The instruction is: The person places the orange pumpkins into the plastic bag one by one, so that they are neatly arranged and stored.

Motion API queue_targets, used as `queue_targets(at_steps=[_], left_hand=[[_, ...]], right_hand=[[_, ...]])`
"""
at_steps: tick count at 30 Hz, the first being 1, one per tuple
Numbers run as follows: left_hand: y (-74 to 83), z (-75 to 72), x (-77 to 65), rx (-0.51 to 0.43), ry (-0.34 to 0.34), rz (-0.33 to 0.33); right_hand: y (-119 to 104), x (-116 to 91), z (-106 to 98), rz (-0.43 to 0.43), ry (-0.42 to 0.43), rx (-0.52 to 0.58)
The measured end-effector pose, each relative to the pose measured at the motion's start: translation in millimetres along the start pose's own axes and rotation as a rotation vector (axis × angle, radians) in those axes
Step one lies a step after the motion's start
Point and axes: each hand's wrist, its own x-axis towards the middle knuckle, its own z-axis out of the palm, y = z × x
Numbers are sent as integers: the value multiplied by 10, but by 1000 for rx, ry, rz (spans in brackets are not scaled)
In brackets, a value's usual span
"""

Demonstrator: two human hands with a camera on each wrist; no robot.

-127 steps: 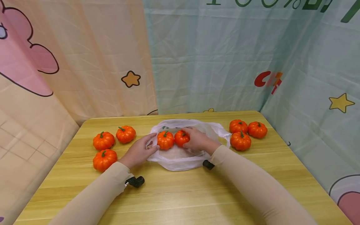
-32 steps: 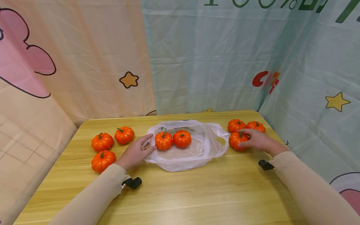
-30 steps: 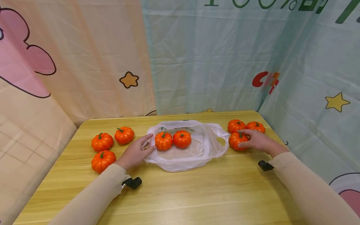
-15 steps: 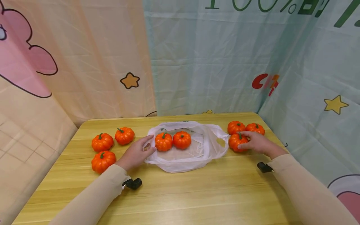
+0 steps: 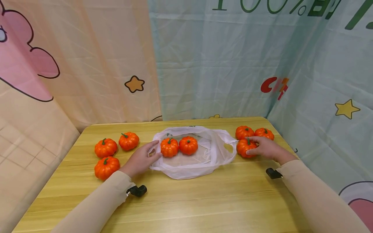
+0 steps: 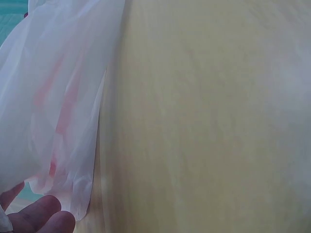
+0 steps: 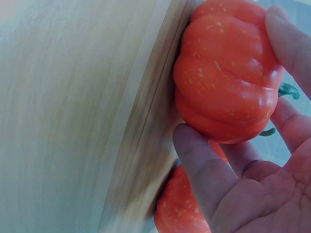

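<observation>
OK, right hand grips pumpkin, thumb opposing fingers; left hand loosely curved against bag, pinch unclear; forearms angled inward.

My camera feed shows a curtained booth. Pastel, cartoon-printed fabric sheets surround a yellowish, wood-grained worktop.

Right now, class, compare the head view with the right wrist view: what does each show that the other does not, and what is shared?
Only the head view: the white plastic bag with two small pumpkins inside, the left hand at its edge, three pumpkins at the left, and the printed orange star behind.

Only the right wrist view: the palm side of the right hand and pale flecks on the pumpkin it grips.

Both: the right hand gripping that pumpkin, a neighbouring pumpkin, and the wood-grain table.
</observation>
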Motion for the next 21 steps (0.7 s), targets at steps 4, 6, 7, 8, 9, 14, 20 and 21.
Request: queue_targets(at_steps=[4, 6, 7, 8, 9, 14, 20, 21], left_hand=[[-2, 2, 5, -4, 0, 0], [-4, 5, 11, -4, 0, 1], [-5, 6, 13, -5, 1, 1], [-8, 7, 16, -4, 1, 2], [-10, 8, 18, -3, 3, 2], [-16, 11, 27, -2, 2, 7], [-13, 11, 25, 9, 4, 9], [-11, 10, 25, 11, 4, 9]], right_hand=[[9, 3, 4, 4, -4, 5], [14, 6, 5, 2, -2, 7], [15, 6, 5, 1, -2, 9], [18, 7, 6, 1, -2, 11], [19, 8, 5, 0, -2, 14], [28, 11, 8, -1, -3, 22], [37, 6, 13, 1, -5, 25], [38, 4, 13, 2, -6, 26]])
